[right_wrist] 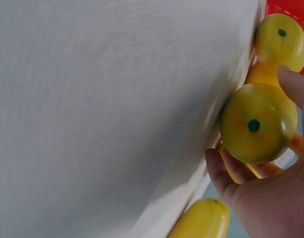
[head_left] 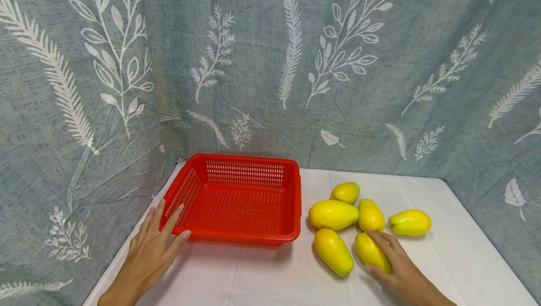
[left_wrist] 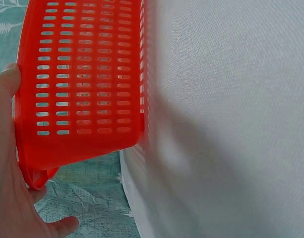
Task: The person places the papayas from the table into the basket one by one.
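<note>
My left hand point(head_left: 145, 249) rests at the front left corner of a red plastic basket point(head_left: 241, 239), fingers spread and fairly straight. In the left wrist view its thumb point(left_wrist: 11, 79) touches the rim beside the slotted wall point(left_wrist: 87, 144). My right hand point(head_left: 399, 266) holds a yellow mango point(head_left: 371, 252) on the table, thumb on one side and bent fingers on the other. The mango's green-dotted end point(right_wrist: 253, 106) faces the right wrist camera. Close by lie a mango point(head_left: 334, 252) to its left and another point(head_left: 371, 216) behind it.
More mangoes lie around: a large one point(head_left: 334, 215), a smaller one point(head_left: 345, 192) at the back and one point(head_left: 411, 222) apart on the right. A white cloth point(head_left: 236, 278) covers the table. Grey-green leaf-patterned curtains point(head_left: 258, 62) hang behind and at both sides.
</note>
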A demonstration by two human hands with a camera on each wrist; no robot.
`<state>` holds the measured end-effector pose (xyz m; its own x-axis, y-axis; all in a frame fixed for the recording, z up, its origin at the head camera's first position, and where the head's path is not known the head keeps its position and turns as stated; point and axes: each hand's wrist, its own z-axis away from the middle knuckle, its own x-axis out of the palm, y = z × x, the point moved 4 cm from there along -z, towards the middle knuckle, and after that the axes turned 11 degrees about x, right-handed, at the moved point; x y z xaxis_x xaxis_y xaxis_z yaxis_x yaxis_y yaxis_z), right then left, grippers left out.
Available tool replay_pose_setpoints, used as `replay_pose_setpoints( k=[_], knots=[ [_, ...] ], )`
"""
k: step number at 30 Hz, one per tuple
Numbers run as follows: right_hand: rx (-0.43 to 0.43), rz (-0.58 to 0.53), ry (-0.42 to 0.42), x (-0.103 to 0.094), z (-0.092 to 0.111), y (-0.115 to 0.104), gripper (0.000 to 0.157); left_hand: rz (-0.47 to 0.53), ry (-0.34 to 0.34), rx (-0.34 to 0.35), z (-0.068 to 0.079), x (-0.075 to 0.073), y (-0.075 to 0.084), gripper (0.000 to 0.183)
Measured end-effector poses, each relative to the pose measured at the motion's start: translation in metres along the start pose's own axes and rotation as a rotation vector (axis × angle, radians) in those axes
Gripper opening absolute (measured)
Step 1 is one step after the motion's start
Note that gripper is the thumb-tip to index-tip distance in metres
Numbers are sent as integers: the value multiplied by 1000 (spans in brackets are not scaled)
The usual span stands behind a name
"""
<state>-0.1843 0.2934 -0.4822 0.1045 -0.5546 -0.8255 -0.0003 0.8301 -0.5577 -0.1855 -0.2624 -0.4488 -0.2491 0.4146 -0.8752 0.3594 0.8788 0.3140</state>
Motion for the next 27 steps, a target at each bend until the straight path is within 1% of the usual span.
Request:
replay_pose_setpoints(
  k=[6,11,15,21,27],
  knots=[
    [-66,-2,41,1,-1,-4,78,6,-22,-15,-1,0,0,74],
    [-63,0,51,2,-1,-6,77,21,-43,-29,-1,0,0,75],
    [-70,8,69,1,-1,-7,78,28,-41,-31,0,0,1,74],
    [-106,-9,123,-6,2,-13,76,35,-24,-22,0,-1,2,73],
    [-121,-45,156,-14,3,-23,75,41,-29,-29,0,-1,2,73]
  ],
)
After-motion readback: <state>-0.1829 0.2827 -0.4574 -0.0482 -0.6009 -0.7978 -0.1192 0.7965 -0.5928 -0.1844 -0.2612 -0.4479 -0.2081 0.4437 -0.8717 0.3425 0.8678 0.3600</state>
